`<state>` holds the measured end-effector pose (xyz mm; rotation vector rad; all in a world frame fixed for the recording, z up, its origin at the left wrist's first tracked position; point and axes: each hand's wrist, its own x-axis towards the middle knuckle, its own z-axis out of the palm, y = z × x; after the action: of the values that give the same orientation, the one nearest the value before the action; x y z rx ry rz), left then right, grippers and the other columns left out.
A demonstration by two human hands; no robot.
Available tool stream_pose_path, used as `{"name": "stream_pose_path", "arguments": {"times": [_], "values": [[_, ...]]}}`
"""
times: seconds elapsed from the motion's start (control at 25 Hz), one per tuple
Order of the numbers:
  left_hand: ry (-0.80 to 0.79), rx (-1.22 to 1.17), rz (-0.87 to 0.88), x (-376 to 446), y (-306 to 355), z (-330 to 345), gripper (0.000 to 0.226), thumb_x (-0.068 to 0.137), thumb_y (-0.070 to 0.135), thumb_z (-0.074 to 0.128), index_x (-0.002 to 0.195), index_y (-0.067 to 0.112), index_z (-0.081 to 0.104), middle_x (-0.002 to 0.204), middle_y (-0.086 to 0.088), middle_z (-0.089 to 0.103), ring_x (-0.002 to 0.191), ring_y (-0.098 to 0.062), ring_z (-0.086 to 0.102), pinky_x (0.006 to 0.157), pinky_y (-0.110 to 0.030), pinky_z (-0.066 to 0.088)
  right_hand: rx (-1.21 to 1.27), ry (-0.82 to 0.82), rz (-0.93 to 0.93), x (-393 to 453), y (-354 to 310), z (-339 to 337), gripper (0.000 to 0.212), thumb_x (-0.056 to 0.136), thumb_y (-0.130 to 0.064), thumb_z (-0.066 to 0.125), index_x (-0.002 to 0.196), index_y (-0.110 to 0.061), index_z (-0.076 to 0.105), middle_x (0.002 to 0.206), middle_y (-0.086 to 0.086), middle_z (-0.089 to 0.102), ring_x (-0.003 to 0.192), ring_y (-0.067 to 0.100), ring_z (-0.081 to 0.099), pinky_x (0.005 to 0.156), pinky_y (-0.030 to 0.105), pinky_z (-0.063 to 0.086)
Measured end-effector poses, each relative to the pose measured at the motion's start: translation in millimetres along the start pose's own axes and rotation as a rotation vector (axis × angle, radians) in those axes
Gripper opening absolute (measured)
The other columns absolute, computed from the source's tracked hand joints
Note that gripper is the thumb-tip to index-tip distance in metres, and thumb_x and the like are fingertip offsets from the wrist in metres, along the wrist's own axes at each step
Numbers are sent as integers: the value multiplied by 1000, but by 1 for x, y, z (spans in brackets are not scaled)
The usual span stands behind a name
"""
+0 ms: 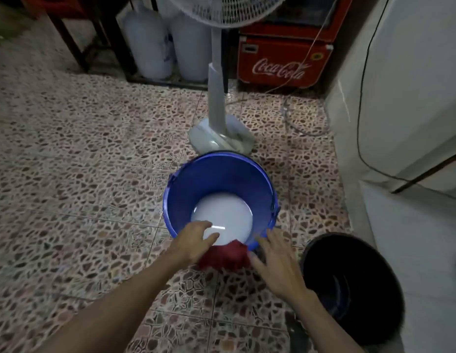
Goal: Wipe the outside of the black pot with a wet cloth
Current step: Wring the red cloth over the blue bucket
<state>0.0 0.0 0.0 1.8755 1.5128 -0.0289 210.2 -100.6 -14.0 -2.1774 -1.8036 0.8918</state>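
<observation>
Both hands' fingers, left and right, spread loosely, touching red cloth at blue bucket rim.

We look down on a tiled floor patterned with brown and pink pebble shapes, its grout lines running in a broad grid under dim indoor light. At the far side a white pedestal fan stands on a pale base, its grille cut off by the top edge. Just right of it sits a red Coca-Cola cooler, a thin cord trailing across its front. Far left of the fan, two large translucent water jugs stand inside a dark metal frame. Along the right edge rises a white appliance with a black cable hanging down its side.
</observation>
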Motion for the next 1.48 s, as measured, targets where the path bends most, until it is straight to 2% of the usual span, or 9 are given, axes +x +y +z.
{"name": "stream_pose_path", "arguments": {"times": [0.16,0.32,0.6,0.8,0.92,1.08,1.2,1.36,1.48], "values": [[-124,180,25,56,-30,52,61,100,56,39,138,11,57,143,-11,57,129,-27,53,106,-37,41,-141,91,-18,35,29,59,64,93,-67,18,150,-40,30,165,-6,-4,151,18,-13,121,40,-2],[-210,325,14,76,-40,78,76,93,74,25,75,11,63,75,-6,62,72,-23,57,78,-37,47,-94,288,-123,49,55,94,84,84,-77,-3,143,-38,43,165,-8,4,151,15,-12,121,40,0],[-24,-79,321,41,-35,56,25,95,32,65,88,14,50,85,-4,53,79,-15,48,60,-18,35,-63,170,-41,30,36,81,55,96,-64,34,144,-38,40,165,-2,6,151,22,-6,122,45,2],[37,-149,626,-14,-18,29,27,86,24,76,85,14,51,75,10,56,69,-5,48,64,-23,39,556,109,-49,-7,2,67,59,73,-34,81,126,-25,55,124,-2,61,122,21,56,97,38,51],[85,-111,679,-42,-6,12,25,86,23,76,82,22,51,75,11,61,69,-3,53,66,-21,42,524,281,-87,-45,-13,47,28,82,-9,74,109,-12,66,95,-7,69,89,-5,63,74,9,48],[124,-73,609,-78,22,-5,17,89,24,73,89,17,57,85,-1,68,80,-17,63,71,-37,50,292,501,-177,-112,-28,8,17,79,-8,69,81,-19,56,71,-7,61,64,-1,56,61,17,42],[84,-72,545,-101,55,3,25,92,34,68,99,12,57,94,-8,66,86,-25,61,70,-37,48,173,508,-195,-155,-25,-9,21,82,-12,64,99,-22,55,80,-6,64,70,-1,60,63,23,47],[12,-160,538,-124,105,35,19,97,29,62,99,10,59,91,-3,58,76,-13,51,63,-26,39,209,539,-96,-191,7,-18,37,89,-17,56,124,-20,44,99,2,67,85,10,65,77,35,55],[-91,-256,475,-115,137,75,17,99,24,61,88,11,61,85,-8,58,77,-19,54,67,-29,42,309,485,40,-201,40,-14,36,93,-17,48,126,-14,33,93,8,65,73,14,62,62,30,48]]}}
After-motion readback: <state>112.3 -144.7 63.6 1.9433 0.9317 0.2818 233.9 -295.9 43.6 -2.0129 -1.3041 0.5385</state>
